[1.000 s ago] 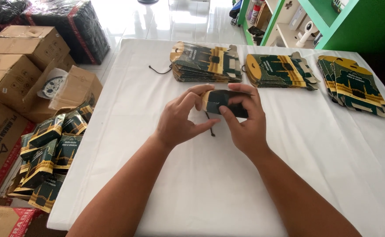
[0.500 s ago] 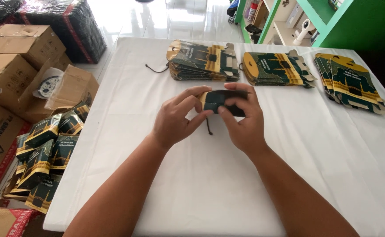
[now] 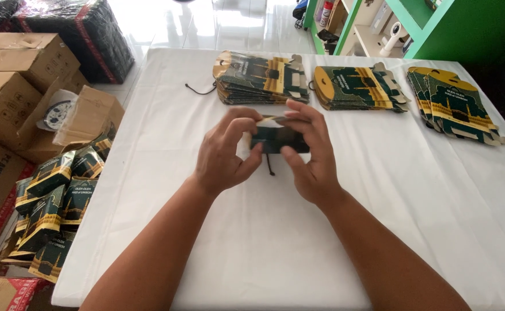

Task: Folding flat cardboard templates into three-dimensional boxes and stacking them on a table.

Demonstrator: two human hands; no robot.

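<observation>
Holding a small dark-green box (image 3: 278, 139) just above the white tabletop (image 3: 264, 242), both hands work on it at the middle of the view. The left hand (image 3: 223, 155) pinches its left end, thumb below and fingers curled over the top; the right hand (image 3: 310, 155) clasps the right end, fingers across the top edge and thumb pressed on the near face. Each grip is narrow and closed on the box. A thin black cord (image 3: 271, 168) hangs from under the box, between the two hands.

Judging by its shape, the box looks partly formed: it has depth, but the hands hide the ends, so whether the flaps are tucked in cannot be told.

Along the far edge of the tabletop lie three stacks of flat green-and-gold blanks: a left stack (image 3: 261, 79) with a loose cord beside it, a middle stack (image 3: 359, 87), and a right stack (image 3: 456, 109) fanned out a little. These appear unfolded, so much of the folding seems left to do.

Off the tabletop's left side, a pile of made-up boxes (image 3: 56, 201) sits among brown cartons (image 3: 16, 86), which suggests a fair number are finished.
</observation>
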